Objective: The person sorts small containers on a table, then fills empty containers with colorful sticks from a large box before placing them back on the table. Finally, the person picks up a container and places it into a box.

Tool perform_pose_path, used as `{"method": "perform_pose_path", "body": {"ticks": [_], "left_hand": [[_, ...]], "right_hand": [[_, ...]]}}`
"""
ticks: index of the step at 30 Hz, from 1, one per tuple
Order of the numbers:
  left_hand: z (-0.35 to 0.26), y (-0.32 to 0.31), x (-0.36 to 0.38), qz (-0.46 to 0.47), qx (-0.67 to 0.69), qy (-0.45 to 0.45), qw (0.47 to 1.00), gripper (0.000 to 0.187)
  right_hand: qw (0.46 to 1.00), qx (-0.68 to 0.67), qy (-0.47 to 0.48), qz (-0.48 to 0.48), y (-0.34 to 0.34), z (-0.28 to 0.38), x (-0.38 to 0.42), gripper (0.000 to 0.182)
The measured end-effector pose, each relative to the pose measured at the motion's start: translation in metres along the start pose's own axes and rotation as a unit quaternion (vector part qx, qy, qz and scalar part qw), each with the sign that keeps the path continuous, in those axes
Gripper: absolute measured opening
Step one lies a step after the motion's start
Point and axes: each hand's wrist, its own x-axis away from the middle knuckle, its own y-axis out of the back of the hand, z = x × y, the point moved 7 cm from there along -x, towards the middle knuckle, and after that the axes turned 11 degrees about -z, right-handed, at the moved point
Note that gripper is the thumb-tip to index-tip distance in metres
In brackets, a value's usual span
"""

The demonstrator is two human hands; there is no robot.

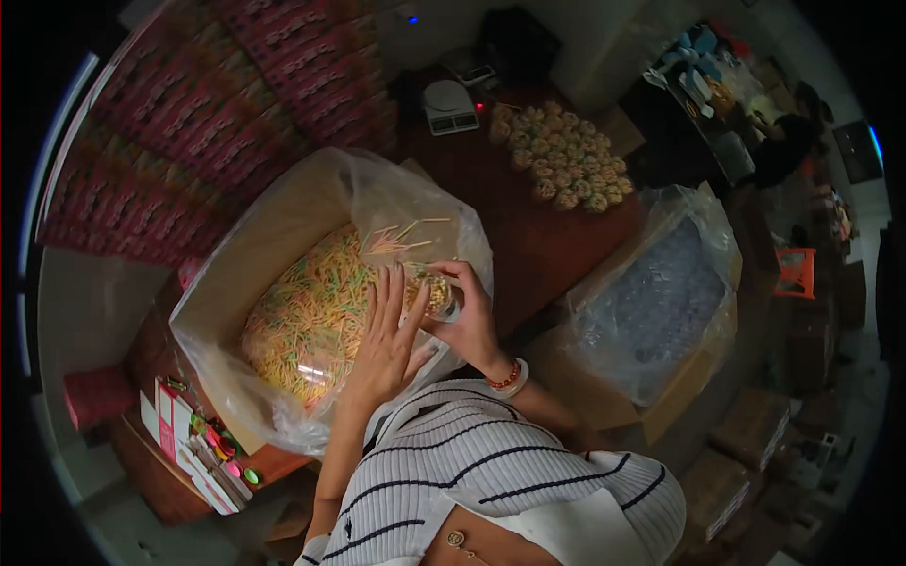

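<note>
A cardboard box lined with clear plastic holds a heap of thin pastel sticks in yellow, green and pink. Over its right side, my right hand grips a clear round container packed with the sticks, their ends facing me. My left hand lies against the container's left side and the sticks, its fingers extended and somewhat apart. Some loose sticks rest on the plastic just beyond my hands. A clear plastic piece lies on the heap at the lower left.
Many filled containers stand on the dark red table near a scale. At right is a lined box of clear items. Pink printed boxes are stacked behind. A person is at the far right.
</note>
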Motion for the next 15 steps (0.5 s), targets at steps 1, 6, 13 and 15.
{"method": "perform_pose_path", "body": {"ticks": [1, 6, 13, 15], "left_hand": [[-0.007, 0.0, -0.006, -0.006, 0.047, -0.023, 0.999, 0.083], [0.01, -0.002, -0.036, -0.075, 0.065, 0.023, 0.995, 0.069], [0.13, -0.027, 0.047, -0.018, -0.086, 0.271, 0.958, 0.057], [0.172, -0.04, 0.112, 0.049, -0.18, 0.333, 0.924, 0.067]], "right_hand": [[1.0, 0.004, 0.001, -0.013, 0.016, -0.005, -0.011, 0.066], [0.892, 0.314, 0.076, -0.317, 0.176, -0.085, -0.074, 0.055], [0.876, 0.054, -0.174, -0.447, 0.364, -0.345, -0.127, 0.047], [0.863, 0.006, -0.2, -0.464, 0.379, -0.366, -0.14, 0.048]]}}
